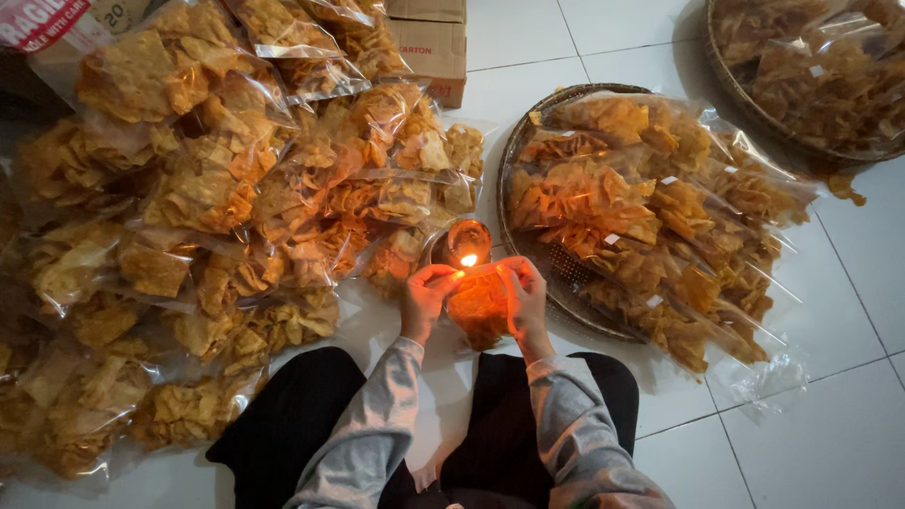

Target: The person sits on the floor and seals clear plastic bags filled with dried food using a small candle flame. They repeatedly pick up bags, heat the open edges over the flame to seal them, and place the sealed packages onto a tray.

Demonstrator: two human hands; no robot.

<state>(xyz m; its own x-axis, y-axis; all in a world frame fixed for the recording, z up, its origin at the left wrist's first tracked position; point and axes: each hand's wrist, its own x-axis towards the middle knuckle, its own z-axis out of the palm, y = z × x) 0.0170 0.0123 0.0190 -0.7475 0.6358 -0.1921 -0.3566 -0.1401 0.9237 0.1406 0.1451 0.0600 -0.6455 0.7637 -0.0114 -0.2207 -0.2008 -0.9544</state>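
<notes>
A bag of chips (479, 306) is pinched by left hand (426, 294) and right hand (524, 297), its top edge held to the flame (468, 259) at 12 o'clock, apparently for sealing.

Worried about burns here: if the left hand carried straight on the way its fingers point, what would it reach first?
Probably the small flame just ahead of the left hand, which grips the top edge of the chip bag. Depth is hard to judge from above.

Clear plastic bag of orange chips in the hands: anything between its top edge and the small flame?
Nothing visible. The left hand and right hand pinch the clear plastic bag of orange chips by its top edge, which sits right at the small flame of the round lamp.
</notes>
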